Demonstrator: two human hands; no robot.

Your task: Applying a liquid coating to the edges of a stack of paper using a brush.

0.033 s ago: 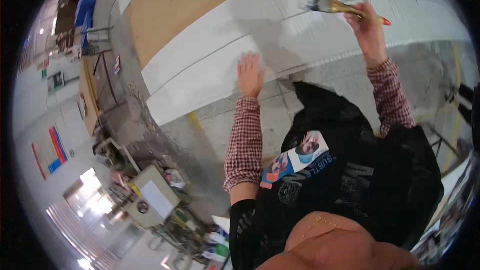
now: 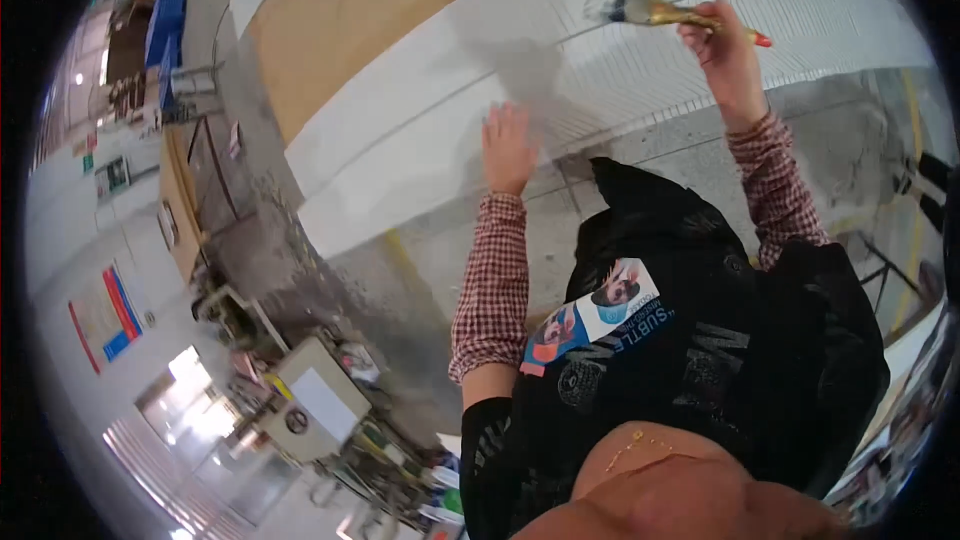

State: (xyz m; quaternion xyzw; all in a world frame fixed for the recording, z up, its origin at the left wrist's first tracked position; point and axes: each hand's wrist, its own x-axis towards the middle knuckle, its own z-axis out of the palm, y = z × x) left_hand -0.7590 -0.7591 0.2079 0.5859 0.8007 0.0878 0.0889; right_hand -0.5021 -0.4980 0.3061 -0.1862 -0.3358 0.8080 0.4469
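Across the upper part of the view lie long white strips [image 2: 390, 150], side by side with a dark seam between them. Fine ridges run across their right part. My left hand [image 2: 509, 150] rests near the front edge of the closest strip, fingers stretched out and holding nothing. In my right hand [image 2: 730, 60] is a wide paintbrush [image 2: 690, 18], gripped by its gold handle with a red tip. Its whitish, smeared bristles point left over the farther strip; whether they touch it I cannot tell.
Beyond the white strips is a brown board [image 2: 330, 40]. Grey concrete floor [image 2: 400, 270] shows on my side. Along the left stand a beige machine [image 2: 315, 395], a table [image 2: 185, 190] and blue crates [image 2: 166, 25]. Someone's dark-clad legs [image 2: 932, 190] are at the far right.
The paintbrush and my right hand have shifted slightly left. My left hand sits a little farther right in the picture, still spread out. The whole view has turned slightly.
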